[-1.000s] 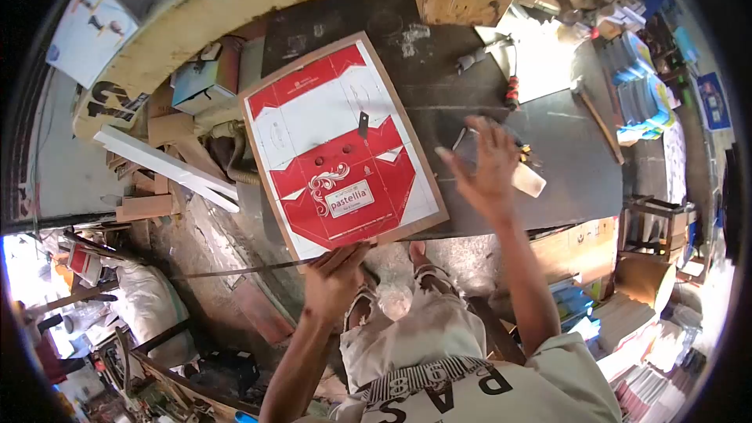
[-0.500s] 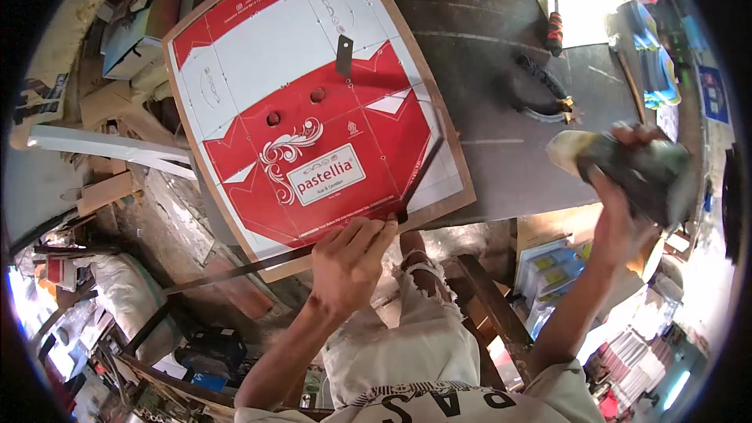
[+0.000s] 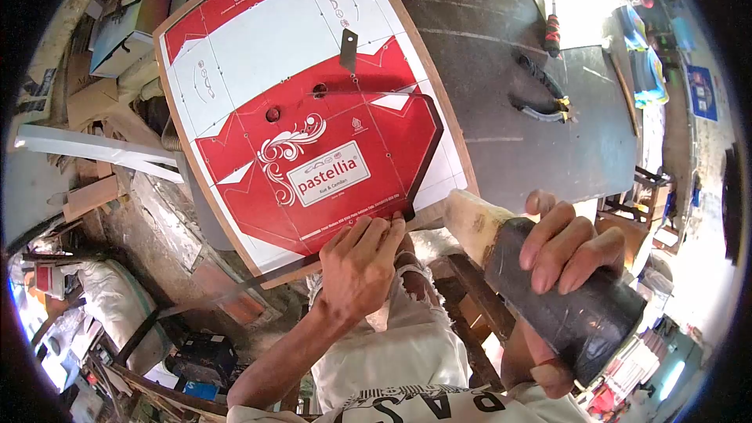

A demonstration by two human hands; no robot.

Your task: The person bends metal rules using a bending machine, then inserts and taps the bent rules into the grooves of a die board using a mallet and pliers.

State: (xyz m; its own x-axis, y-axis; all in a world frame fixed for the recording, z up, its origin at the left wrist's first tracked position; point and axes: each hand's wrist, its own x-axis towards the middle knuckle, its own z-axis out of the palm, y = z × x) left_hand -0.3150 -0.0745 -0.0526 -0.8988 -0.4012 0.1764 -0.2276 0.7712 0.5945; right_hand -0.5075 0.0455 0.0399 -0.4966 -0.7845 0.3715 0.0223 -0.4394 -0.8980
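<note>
A board [image 3: 464, 158] faced with a red and white printed box sheet [image 3: 258, 39] lies tilted on the dark table. A long dark metal strip [image 3: 424, 166] stands on edge along the sheet's right side, bends at the lower right corner, and runs off to the lower left. My left hand [image 3: 359, 266] is closed on the metal strip near that corner, fingertips at the bend. My right hand [image 3: 564, 254] grips a thick black-wrapped block [image 3: 560, 305] with a pale end [image 3: 471, 223], held below and right of the board. A short metal plate [image 3: 348, 51] stands on the sheet.
On the dark table [image 3: 486, 39] lie black-handled pliers [image 3: 542, 94] and a tool with a red and black handle [image 3: 553, 31]. A white forked piece [image 3: 98, 149] juts in at left. Boxes [image 3: 129, 27] are stacked at upper left.
My right hand has brought the black-wrapped block left and down, closer to the board's lower right corner. My left hand stays on the strip, with the view shifted slightly.
</note>
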